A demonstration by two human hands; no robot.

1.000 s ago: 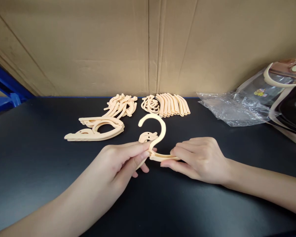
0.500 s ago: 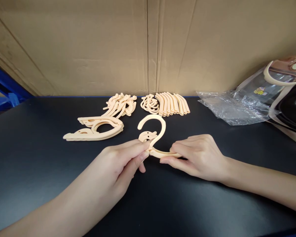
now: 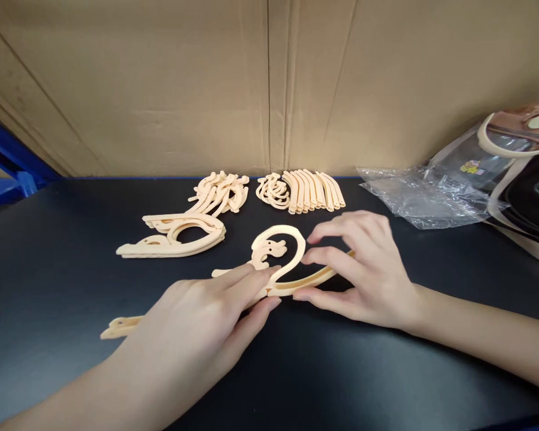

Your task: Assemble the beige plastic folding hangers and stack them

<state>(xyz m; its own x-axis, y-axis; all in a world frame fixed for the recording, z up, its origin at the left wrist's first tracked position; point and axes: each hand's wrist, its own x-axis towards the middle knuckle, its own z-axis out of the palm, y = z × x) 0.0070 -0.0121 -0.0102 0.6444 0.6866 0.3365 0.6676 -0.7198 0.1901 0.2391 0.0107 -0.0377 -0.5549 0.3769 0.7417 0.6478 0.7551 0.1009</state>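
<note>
A cream plastic hanger [image 3: 282, 250] with a round hook and a small animal-shaped head lies flat on the black table [image 3: 63, 287]. My left hand [image 3: 206, 317] rests over its left arm with fingers stretched out and pressed on it; the arm's tip [image 3: 117, 327] shows beyond my wrist. My right hand [image 3: 359, 272] holds the right arm of the hanger between thumb and fingers, the index finger reaching toward the hook.
A stack of like hangers [image 3: 175, 234] lies behind at left. Two rows of loose cream hanger parts [image 3: 303, 190] sit by the cardboard wall [image 3: 269, 84]. Crumpled clear plastic [image 3: 426, 197] and a packaged item [image 3: 521, 155] are at right.
The hanger was held upright and folded between both hands; now it lies flat, its arms spread out to both sides. My left hand has flattened onto it, my right hand has shifted up.
</note>
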